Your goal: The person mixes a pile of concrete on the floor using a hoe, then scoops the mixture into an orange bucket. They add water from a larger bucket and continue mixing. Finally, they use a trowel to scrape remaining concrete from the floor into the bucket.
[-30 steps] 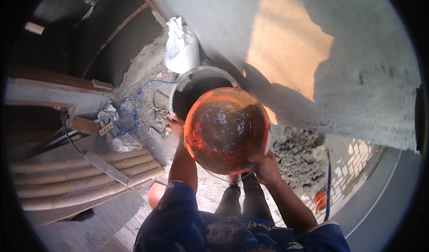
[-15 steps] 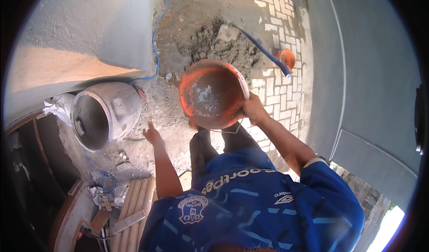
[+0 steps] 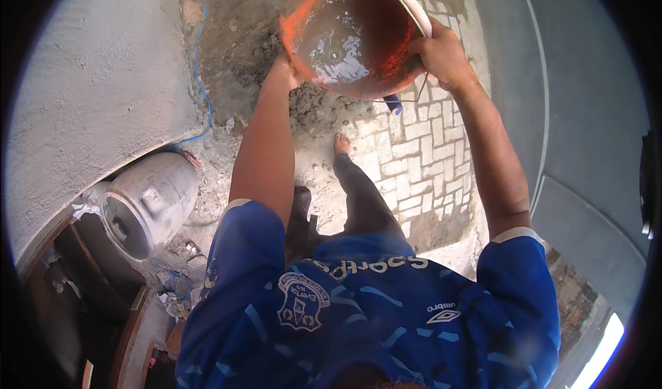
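Out in front of me I hold an orange bucket (image 3: 298, 27), tipped so its mouth faces me, with murky greyish water inside. My right hand (image 3: 443, 54) is closed on the pale part of its rim at the right. My left hand (image 3: 287, 72) supports the lower left side, its fingers hidden behind the bucket. A thin wire handle hangs below the rim near my right wrist. Beneath the bucket lies a heap of wet grey mortar (image 3: 314, 112). The end of a blue tool handle (image 3: 393, 105) pokes out under the bucket; the rest is hidden.
A grey, mortar-stained barrel (image 3: 155, 199) lies on its side at the left by the rough wall (image 3: 117, 72). A blue cord (image 3: 200, 72) runs along that wall's foot. Pale paving bricks (image 3: 414, 165) cover the ground at right, beside a smooth grey wall (image 3: 586, 113).
The bucket has moved forward and up, away from my body, and tilts more. My left hand has come from beside the barrel onto the bucket. My legs have stepped apart.
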Demonstrator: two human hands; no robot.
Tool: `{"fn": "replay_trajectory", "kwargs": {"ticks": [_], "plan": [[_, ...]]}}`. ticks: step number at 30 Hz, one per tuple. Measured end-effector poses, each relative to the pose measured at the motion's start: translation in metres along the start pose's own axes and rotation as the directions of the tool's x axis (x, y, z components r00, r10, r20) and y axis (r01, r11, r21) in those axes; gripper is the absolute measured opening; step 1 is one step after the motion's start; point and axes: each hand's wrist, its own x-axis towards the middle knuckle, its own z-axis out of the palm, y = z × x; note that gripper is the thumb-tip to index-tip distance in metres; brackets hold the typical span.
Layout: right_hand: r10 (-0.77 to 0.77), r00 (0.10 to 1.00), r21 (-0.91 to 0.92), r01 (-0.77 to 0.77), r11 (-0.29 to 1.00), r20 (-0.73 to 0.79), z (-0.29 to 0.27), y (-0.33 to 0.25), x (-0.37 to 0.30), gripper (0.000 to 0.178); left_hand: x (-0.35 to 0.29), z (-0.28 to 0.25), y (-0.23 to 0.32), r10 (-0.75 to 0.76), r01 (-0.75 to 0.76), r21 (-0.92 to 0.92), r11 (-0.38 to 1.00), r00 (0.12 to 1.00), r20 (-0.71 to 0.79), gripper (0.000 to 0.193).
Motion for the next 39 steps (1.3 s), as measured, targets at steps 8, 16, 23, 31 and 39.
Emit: {"fn": "replay_trajectory", "kwargs": {"ticks": [8,16,23,31,39], "plan": [[-0.091,0.985,0.141,0.112,0.984,-0.149,-0.041,-0.004,0.068,0.047,0.040,0.065,0.033,0.028,-0.033,0.312,0.950,0.999,0.021,0.022],[-0.042,0.991,-0.042,0.037,0.998,-0.127,-0.051,0.006,0.082,0.052,0.043,0.084,0.036,0.147,-0.100,0.568,0.817,0.988,-0.038,0.016],[-0.053,0.992,-0.059,0.046,0.997,-0.116,-0.054,0.013,0.089,0.052,0.092,0.053,-0.003,0.255,-0.266,0.296,0.917,0.964,0.077,0.038],[0.120,0.992,0.496,-0.082,0.865,-0.045,-0.052,0.073,0.116,0.043,0.129,0.037,0.032,0.504,-0.257,0.964,0.064,0.842,0.191,0.043],[0.099,0.981,0.399,-0.025,0.917,-0.165,-0.076,0.037,0.114,0.046,0.088,0.083,0.122,0.269,-0.214,0.667,-0.714,0.795,0.543,0.029]]}}
